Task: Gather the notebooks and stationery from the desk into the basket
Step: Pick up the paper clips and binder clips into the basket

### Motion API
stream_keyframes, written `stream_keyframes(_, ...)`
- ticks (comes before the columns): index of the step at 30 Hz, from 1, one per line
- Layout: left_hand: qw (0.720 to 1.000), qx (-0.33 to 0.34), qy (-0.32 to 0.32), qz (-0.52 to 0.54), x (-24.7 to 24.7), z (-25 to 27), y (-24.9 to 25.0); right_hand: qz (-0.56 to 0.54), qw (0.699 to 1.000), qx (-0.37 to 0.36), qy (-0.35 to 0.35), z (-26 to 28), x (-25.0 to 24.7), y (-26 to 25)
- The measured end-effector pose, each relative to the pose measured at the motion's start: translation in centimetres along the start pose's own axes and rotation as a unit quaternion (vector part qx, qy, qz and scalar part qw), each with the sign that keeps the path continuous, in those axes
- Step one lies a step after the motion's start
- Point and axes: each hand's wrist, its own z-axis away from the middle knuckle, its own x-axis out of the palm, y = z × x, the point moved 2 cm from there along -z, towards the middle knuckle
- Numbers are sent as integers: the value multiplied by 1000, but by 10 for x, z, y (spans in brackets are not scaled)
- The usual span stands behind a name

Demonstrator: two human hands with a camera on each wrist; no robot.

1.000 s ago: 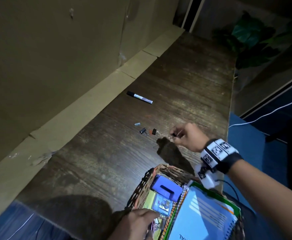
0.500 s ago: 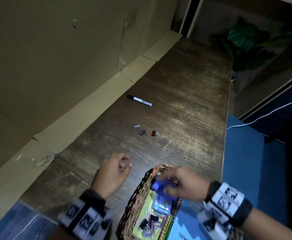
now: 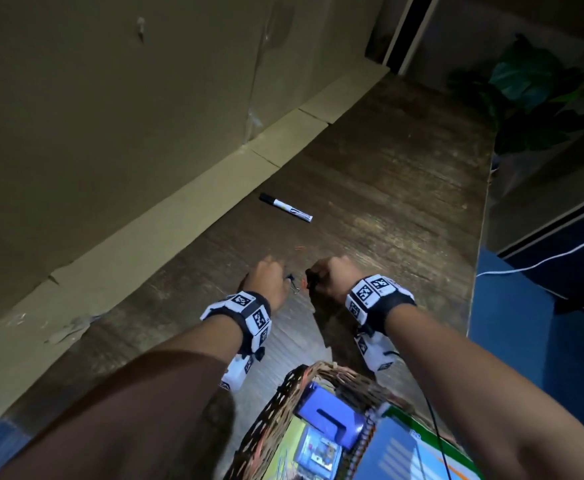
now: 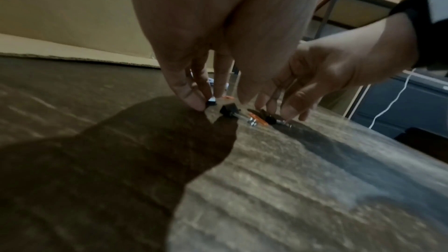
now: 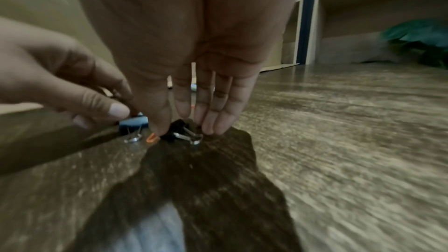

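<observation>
Both hands have left the basket (image 3: 283, 403): left hand (image 3: 266, 278) and right hand (image 3: 332, 277) now pinch binder clips (image 5: 180, 133)

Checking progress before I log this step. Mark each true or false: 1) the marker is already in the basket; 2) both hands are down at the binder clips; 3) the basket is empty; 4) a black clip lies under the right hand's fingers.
1) False: the marker lies on the desk, beyond both hands.
2) True: left hand and right hand reach the clips.
3) False: the basket holds notebooks and a blue item.
4) True: the black clip is there.
</observation>
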Motion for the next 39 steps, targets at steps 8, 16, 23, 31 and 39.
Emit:
stream_keyframes(8,998,-23,44,-35,21,-2,6,70,997,-15,9,-10,13,1)
stream_keyframes(16,997,-41,23,-63,23,7,1,13,1000,-3,-14,5,8,0)
stream_keyframes(23,996,-17,-42,-77,21,29,-16,-177,984,-2,15,55,-23,5)
stream_keyframes(31,995,-9,-22,99,-15,106,-40,-148,980,-103,-85,181,-1,-22)
stream_keyframes(39,981,34,-46,187,-23,207,-19,-106,974,-138,-148,233,39,-37)
